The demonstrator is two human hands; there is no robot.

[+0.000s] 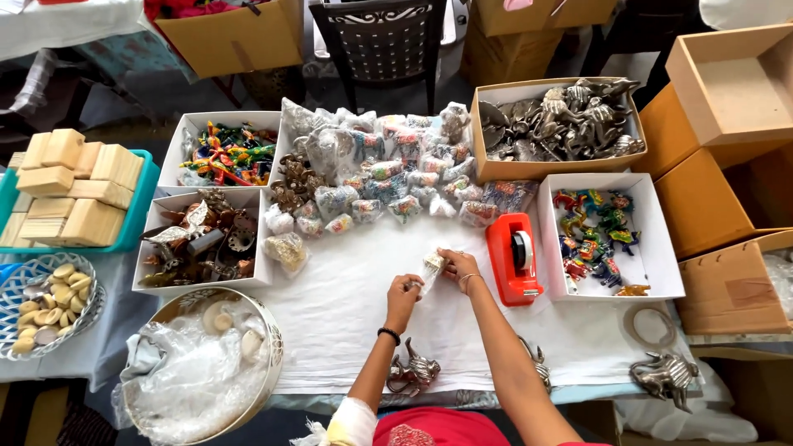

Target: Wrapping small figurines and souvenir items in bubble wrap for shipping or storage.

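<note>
Head view, looking down on a white-covered tabletop. Left hand and right hand meeting near the middle of the cloth, fingers of both pinched narrow on a small clear packet with a pale figurine inside, held just above the tabletop. Black band on the left wrist, thin bangle on the right.

Just right of the hands, touching the cloth, a red tape dispenser. Behind the hands, a heap of bagged painted figurines. Far right, a white box of colourful animal figures; behind it, a brown box of silver metal figures. Left of the heap, two white boxes: bright painted pieces in the rear one, dark brass-toned ornaments in the nearer.

At the near edge, a silver elephant figure under the left forearm, another at the right corner. Near left, a round tin of plastic wrap; far left, a teal tray of wooden blocks.
</note>
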